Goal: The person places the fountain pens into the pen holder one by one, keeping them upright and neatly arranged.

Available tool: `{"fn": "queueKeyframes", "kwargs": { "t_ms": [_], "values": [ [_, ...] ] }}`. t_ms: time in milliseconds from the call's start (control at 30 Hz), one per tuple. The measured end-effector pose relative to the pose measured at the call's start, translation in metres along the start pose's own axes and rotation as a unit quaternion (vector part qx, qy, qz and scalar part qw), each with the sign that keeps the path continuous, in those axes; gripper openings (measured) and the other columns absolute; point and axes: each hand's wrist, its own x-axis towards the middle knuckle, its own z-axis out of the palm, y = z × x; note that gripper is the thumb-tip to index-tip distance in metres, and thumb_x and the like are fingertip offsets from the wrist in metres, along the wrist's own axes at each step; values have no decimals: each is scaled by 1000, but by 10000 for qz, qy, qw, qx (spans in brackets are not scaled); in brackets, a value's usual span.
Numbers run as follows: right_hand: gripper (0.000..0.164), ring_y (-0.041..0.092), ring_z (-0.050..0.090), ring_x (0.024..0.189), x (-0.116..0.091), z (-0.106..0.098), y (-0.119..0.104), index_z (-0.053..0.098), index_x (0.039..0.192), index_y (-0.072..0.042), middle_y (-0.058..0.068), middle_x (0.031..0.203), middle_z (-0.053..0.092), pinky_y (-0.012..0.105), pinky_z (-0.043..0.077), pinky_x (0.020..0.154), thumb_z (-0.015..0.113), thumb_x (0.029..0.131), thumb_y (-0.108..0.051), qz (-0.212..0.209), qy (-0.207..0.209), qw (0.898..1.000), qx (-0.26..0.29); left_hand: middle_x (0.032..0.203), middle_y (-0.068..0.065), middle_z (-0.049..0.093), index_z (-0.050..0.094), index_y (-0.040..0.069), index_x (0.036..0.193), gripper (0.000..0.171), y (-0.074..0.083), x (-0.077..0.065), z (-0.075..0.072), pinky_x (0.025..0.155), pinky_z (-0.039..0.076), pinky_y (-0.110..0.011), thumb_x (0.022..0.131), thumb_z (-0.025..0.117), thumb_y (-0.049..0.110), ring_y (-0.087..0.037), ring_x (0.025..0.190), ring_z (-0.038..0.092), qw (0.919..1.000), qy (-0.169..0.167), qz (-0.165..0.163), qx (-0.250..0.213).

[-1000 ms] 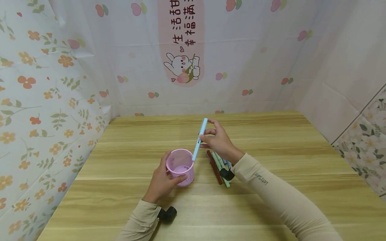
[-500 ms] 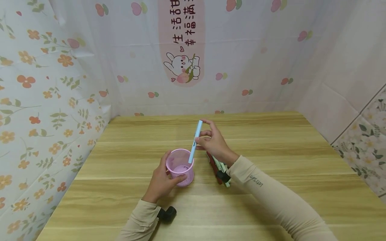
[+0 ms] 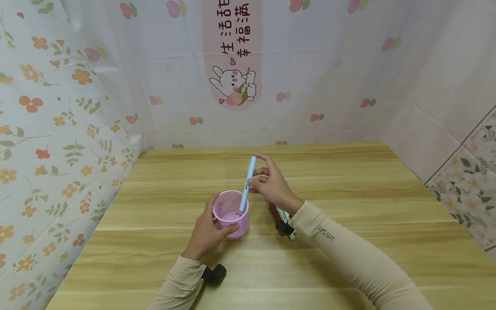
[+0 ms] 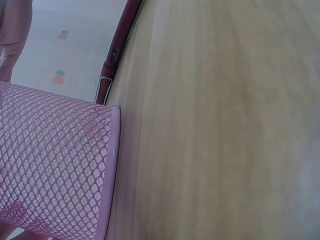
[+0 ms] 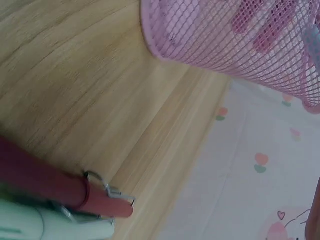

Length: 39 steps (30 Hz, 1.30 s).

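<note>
A pink mesh pen holder [image 3: 239, 227] stands upright on the wooden table, its round mouth facing up. My left hand [image 3: 205, 232] grips it from the left, thumb on the near side and fingers around the far side. Between thumb and fingers my right hand [image 3: 272, 186] pinches a light blue pen [image 3: 249, 178], tilted, with its lower end inside the holder's mouth. Through the mesh in the right wrist view, the blue pen [image 5: 312, 44] shows near the rim. In the left wrist view the holder's mesh wall [image 4: 55, 160] fills the left side.
Beside the holder lie a dark red pen [image 5: 55, 182] and a pale green pen [image 5: 60, 225] with metal clips, partly under my right wrist. Black wrist cameras sit on both sleeves. A printed curtain [image 3: 329, 86] hangs behind the wooden table [image 3: 162, 189].
My right hand has moved left with the light blue pen, whose lower end has gone from the holder's right rim into its mouth. The left hand keeps its grip on the holder.
</note>
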Motion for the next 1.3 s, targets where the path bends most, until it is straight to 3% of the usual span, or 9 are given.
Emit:
{"fn": "queueKeyframes", "kwargs": {
  "t_ms": [133,233,467,600,767,967,1300],
  "values": [
    [34,28,64,88,-1,0,1,53,125,-1,18,105,54,48,56,81,58,92,7,-11,38,9999,-130,128,-26,53,29,6,148,97,0,1,0,89,53,-47,71,88,16,-44,112,57,10000,-17,-16,-42],
    [11,26,64,88,0,-1,1,59,105,6,17,102,56,43,57,79,58,94,5,-2,60,9996,-262,127,-26,54,29,7,148,97,0,1,0,89,53,-47,71,88,14,-43,112,57,9999,-25,-26,-95],
    [15,20,64,84,1,-5,2,57,107,10,18,102,57,38,58,77,59,93,4,-67,-10,9983,-576,128,-26,54,29,4,148,99,2,1,-1,89,52,-48,70,88,14,-44,112,57,10000,1,-28,-66],
    [16,26,65,88,2,-11,4,57,109,8,24,106,58,38,58,77,58,94,1,89,45,9964,-840,128,-26,54,29,4,148,99,1,1,-1,90,52,-49,69,89,14,-45,112,58,10000,9,-13,-67],
    [17,38,63,97,4,-22,11,59,111,4,17,103,61,41,58,79,58,96,-2,310,224,9943,-996,128,-26,54,29,6,148,98,-1,0,0,90,51,-49,69,88,12,-45,112,57,9999,15,15,-130],
    [19,40,61,99,5,-34,15,58,114,2,17,105,60,52,54,85,58,96,-5,505,235,9927,-1071,129,-27,53,29,6,148,99,-1,0,0,91,50,-50,69,88,12,-45,113,57,9999,8,32,-150],
    [23,45,58,103,1,-50,17,56,118,2,25,116,56,50,54,84,57,96,-5,775,133,9883,-1306,128,-27,53,29,5,148,98,0,-1,1,91,50,-50,69,88,10,-45,112,57,9999,19,48,-152]
  ]
}}
